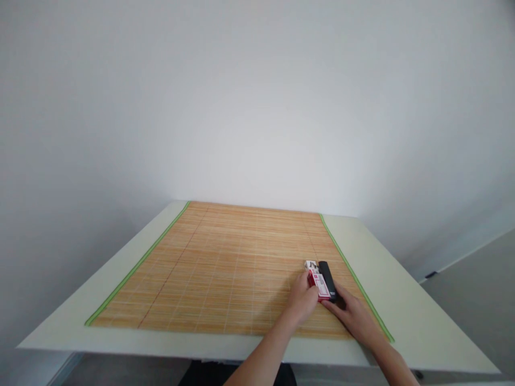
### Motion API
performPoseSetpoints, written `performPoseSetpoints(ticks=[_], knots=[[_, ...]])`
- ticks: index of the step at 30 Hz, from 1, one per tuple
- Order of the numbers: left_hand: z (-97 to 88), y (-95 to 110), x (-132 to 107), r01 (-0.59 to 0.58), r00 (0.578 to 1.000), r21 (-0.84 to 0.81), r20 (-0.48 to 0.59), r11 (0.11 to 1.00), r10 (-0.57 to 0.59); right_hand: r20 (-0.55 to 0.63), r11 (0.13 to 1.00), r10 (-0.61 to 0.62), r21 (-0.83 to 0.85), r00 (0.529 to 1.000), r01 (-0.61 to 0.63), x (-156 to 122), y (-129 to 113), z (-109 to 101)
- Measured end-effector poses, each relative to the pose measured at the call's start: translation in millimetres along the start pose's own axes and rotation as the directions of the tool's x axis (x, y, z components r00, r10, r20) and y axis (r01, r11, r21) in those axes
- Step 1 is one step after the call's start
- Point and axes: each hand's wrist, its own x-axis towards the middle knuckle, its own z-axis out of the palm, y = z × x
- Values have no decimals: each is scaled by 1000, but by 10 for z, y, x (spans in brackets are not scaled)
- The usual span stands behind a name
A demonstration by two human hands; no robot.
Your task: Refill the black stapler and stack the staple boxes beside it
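Observation:
My left hand is closed round a small red and white box, its thumb on the near side. Just beyond it lies a white box with dark pictures, partly covered by the red one. A long black object that looks like a stapler rests against the right side of the boxes. At its near end, my right hand has thumb and fingers pressed around it, the thumb close to the red box's lower edge.
A bamboo mat with green edging covers most of the white table. Plain walls rise behind the table and at both sides. A small dark item shows beyond the table's right edge.

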Motion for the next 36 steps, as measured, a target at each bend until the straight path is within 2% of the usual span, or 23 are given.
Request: performPoseSetpoints(ticks=[6,12,17,20,23,25,27,28,29,31,32,33,36], knots=[[17,-122,64,24,996,8,-88,1000,-23,-19,999,-26,-21,999,26,10,35,41],[-18,-221,167,66,994,40,-92,997,-63,-6,998,-33,-47,999,33,0,162,75],[-23,-176,206,75,993,57,-92,996,-70,27,998,-37,-47,999,38,34,149,100],[-74,-111,154,73,994,65,-89,995,-67,38,999,-20,-42,999,22,34,139,44],[-329,-82,-49,70,991,75,-119,995,-61,-46,998,10,-66,999,-13,-81,63,-88],[-643,-107,-264,51,985,101,-167,994,-33,-189,996,14,-81,982,-30,-221,-110,-133],[-1025,-166,-499,-36,960,270,-258,962,108,-334,998,-9,-56,943,-10,-351,-403,-51],[-1216,-205,-606,-56,940,390,-290,919,180,-373,999,-19,-32,928,7,-387,-581,52],[-1395,-250,-698,-53,924,505,-303,862,234,-365,999,-45,-12,930,44,-394,-767,194],[-1684,-347,-822,-25,917,675,-279,737,286,-194,987,-158,8,968,163,-303,-1118,560],[-1787,-398,-850,-13,918,737,-259,676,300,-123,976,-212,13,969,215,-209,-1263,759],[-1863,-448,-860,-8,922,786,-234,618,309,-60,969,-245,14,968,246,-93,-1378,952],[-1954,-582,-815,-10,932,881,-162,474,323,-23,959,-283,-40,959,282,286,-1538,1413]])
